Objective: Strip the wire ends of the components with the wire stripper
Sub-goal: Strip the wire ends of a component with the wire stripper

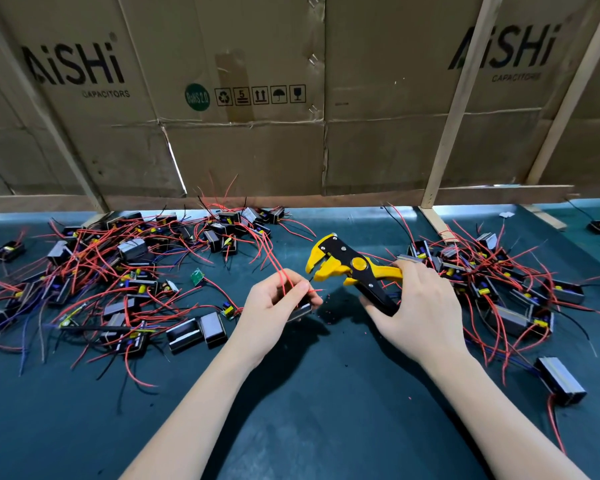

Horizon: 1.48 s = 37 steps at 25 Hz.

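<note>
Wire stripper (350,268), yellow and black, sits in the right hand (420,306) just right of the worktop's centre, its jaws parted and pointing toward 9 o'clock. The right hand is wrapped around the handles. The left hand (274,303) is closed on one component (300,310), a small dark block mostly hidden under the fingers, and pinches its red wires (280,271), which rise toward 12 o'clock. One short red end pokes out toward 3 o'clock, near the tool's jaws but apart from them.

By my reading, the step in hand is lining up a wire end for stripping. The next move calls for guiding that end into the open jaws, square and shallow, then squeezing the handles while the left hand keeps the component steady.

No bin or tray is in view; everything lies loose on the dark green worktop (309,410). A large tangle of components (118,265) spreads at 9 to 11 o'clock, a second heap (492,282) at 3 o'clock; I cannot tell which is finished. Small red flecks dot the worktop below the hands. Flattened cardboard boxes (222,98) wall the far side at 12 o'clock.
</note>
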Each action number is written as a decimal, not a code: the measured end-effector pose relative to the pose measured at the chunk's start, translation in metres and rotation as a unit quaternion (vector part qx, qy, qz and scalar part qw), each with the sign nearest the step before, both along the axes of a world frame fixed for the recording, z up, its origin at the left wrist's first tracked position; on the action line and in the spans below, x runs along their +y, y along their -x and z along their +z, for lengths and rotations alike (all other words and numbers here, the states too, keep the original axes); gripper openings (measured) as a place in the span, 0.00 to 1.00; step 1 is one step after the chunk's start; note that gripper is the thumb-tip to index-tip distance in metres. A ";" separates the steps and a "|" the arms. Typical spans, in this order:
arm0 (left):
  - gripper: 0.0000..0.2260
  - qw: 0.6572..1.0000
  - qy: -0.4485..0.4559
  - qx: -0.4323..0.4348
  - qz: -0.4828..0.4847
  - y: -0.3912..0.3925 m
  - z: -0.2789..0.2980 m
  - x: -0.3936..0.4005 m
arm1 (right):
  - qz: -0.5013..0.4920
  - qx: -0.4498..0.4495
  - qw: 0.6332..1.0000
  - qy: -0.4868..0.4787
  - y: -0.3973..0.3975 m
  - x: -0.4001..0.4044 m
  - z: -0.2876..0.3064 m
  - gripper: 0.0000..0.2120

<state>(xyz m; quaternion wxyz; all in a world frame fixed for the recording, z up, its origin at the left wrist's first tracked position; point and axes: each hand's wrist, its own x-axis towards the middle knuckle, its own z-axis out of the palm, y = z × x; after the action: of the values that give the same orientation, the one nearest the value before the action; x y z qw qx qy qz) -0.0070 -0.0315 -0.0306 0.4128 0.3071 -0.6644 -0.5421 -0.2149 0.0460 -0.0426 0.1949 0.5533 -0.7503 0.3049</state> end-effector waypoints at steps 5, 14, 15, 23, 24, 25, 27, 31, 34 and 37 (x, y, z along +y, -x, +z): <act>0.10 1.000 -0.001 0.023 0.014 -0.001 0.000 0.000 | 0.014 0.033 0.999 0.025 -0.001 -0.001 0.000 0.26; 0.09 1.000 0.003 0.012 0.010 -0.001 -0.002 -0.004 | 0.011 0.052 0.998 0.042 0.002 -0.002 0.000 0.24; 0.08 1.000 0.002 0.010 0.010 -0.001 -0.003 -0.004 | 0.008 0.055 0.998 0.042 0.003 -0.002 0.000 0.24; 0.09 1.000 -0.018 -0.004 0.009 0.000 0.000 -0.002 | -0.005 0.075 0.995 0.070 0.003 -0.002 -0.001 0.20; 0.08 1.000 -0.031 0.000 0.007 -0.001 0.000 -0.001 | -0.005 0.073 0.995 0.070 0.003 -0.002 -0.001 0.20; 0.07 0.999 -0.048 0.009 0.004 -0.001 0.001 0.000 | -0.005 0.070 0.995 0.070 0.003 -0.002 -0.001 0.20; 0.06 0.998 -0.063 0.019 0.004 -0.001 0.003 0.001 | -0.004 0.071 0.995 0.073 0.003 -0.002 -0.002 0.21; 0.06 0.998 -0.057 0.015 0.002 -0.001 0.006 0.003 | 0.001 0.076 0.994 0.078 0.003 -0.001 -0.002 0.21; 0.06 0.998 -0.059 0.014 -0.001 -0.003 0.006 0.003 | 0.003 0.069 0.995 0.070 0.003 -0.002 -0.001 0.21; 0.06 0.998 -0.069 0.012 -0.004 -0.004 0.007 0.002 | -0.008 0.054 0.997 0.060 0.000 -0.001 0.000 0.22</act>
<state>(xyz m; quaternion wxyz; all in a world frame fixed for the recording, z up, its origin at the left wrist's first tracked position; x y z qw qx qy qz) -0.0035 -0.0295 -0.0237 0.3964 0.3261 -0.6219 -0.5915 -0.2154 0.0446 -0.0426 0.2704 0.5507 -0.7233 0.3170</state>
